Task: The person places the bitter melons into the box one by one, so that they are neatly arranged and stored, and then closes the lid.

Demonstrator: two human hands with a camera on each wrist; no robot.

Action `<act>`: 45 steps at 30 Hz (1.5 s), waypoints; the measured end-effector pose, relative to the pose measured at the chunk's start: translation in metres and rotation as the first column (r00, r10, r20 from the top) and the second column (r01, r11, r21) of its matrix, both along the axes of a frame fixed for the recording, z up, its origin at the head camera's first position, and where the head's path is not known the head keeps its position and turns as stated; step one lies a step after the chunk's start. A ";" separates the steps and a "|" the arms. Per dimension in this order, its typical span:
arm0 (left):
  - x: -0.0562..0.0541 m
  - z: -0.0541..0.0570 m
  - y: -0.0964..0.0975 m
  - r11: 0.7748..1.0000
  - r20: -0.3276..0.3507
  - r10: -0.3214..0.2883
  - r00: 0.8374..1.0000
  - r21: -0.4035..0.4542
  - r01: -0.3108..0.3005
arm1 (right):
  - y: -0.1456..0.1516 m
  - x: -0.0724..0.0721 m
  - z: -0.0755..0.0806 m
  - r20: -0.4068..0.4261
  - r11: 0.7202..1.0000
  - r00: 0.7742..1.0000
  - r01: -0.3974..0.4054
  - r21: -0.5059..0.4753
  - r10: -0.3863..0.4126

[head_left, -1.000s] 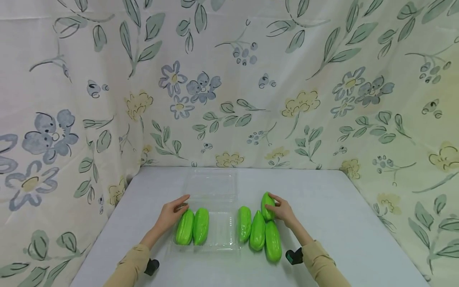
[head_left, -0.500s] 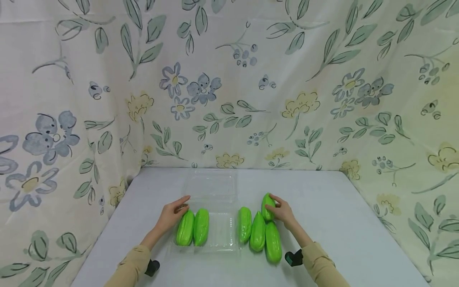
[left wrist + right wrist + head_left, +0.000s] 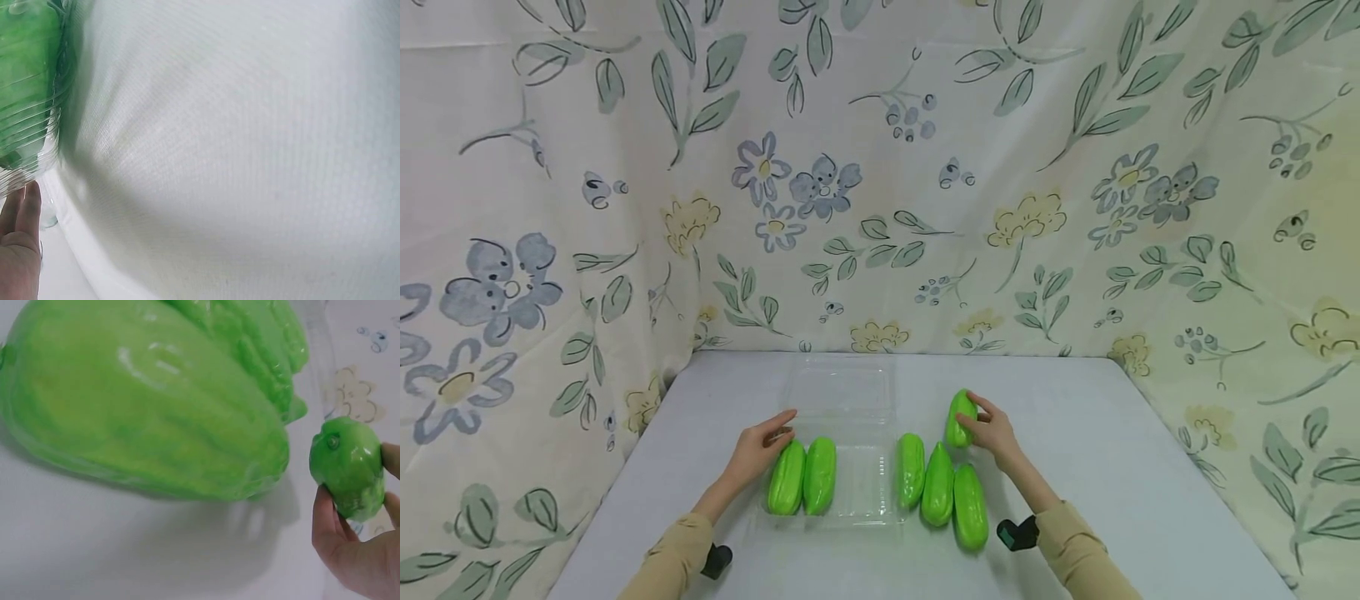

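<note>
Floral fabric (image 3: 880,283) backs a white table (image 3: 1075,450). Right hand (image 3: 992,432): thumb and fingers clamped on one green vegetable (image 3: 959,418), located just behind three loose vegetables (image 3: 937,492), which lie right of a clear container (image 3: 863,483). Left hand (image 3: 754,450): fingers extended, apart, at the container's left side. Two more vegetables (image 3: 786,479) lie side by side in the container's left portion.
</note>
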State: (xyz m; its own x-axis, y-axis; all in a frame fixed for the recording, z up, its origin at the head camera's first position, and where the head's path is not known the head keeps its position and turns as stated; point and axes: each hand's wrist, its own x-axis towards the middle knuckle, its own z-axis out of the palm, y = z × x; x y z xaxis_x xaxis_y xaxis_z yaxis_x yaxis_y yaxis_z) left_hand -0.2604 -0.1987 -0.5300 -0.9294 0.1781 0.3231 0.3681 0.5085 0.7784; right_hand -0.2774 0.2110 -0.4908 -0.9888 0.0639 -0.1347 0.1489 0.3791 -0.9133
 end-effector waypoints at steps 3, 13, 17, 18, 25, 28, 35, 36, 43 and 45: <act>0.000 0.000 0.000 1.000 0.009 -0.004 1.000 0.010 0.004 | -0.001 0.001 0.005 0.005 1.000 1.000 -0.008 -0.023 0.008; -0.001 0.000 -0.001 1.000 0.027 -0.013 1.000 0.015 0.013 | -0.012 0.010 0.020 -0.017 0.996 1.000 -0.026 -0.086 0.025; -0.001 -0.001 -0.002 1.000 0.017 -0.017 1.000 0.019 0.017 | -0.018 0.017 0.025 -0.034 0.994 0.999 -0.037 -0.103 0.034; -0.001 -0.001 -0.002 1.000 0.015 -0.019 1.000 0.018 0.018 | -0.020 0.018 0.026 -0.039 0.994 0.999 -0.040 -0.104 0.036; -0.001 -0.002 -0.001 1.000 0.000 -0.010 1.000 0.011 0.010 | -0.032 0.027 0.027 -0.095 0.994 0.994 -0.063 -0.090 0.054; -0.002 -0.002 -0.001 1.000 0.001 -0.009 1.000 0.012 0.009 | -0.039 0.030 0.028 -0.103 0.993 0.992 -0.075 -0.086 0.066; -0.001 -0.001 -0.001 1.000 0.029 -0.005 1.000 0.002 0.005 | -0.056 0.037 0.030 -0.082 0.987 0.992 -0.103 -0.126 0.093; -0.001 -0.001 -0.001 1.000 0.032 -0.002 0.999 0.000 0.002 | -0.058 0.038 0.030 -0.079 0.986 0.993 -0.103 -0.131 0.093; 0.000 0.000 0.000 1.000 0.037 0.001 0.999 0.000 -0.001 | -0.071 0.047 0.034 -0.077 0.984 0.991 -0.116 -0.132 0.106; 0.000 0.000 -0.001 1.000 0.036 -0.002 0.999 0.000 0.002 | -0.074 0.049 0.034 -0.074 0.983 0.991 -0.122 -0.136 0.113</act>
State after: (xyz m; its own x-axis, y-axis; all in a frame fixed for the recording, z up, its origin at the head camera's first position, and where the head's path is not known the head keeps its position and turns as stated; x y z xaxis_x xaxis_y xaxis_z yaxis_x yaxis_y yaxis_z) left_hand -0.2603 -0.1993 -0.5301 -0.9400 0.1799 0.2898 0.3411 0.5082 0.7908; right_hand -0.2282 0.1375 -0.4566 -0.9954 -0.0679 -0.0681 0.0484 0.2579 -0.9650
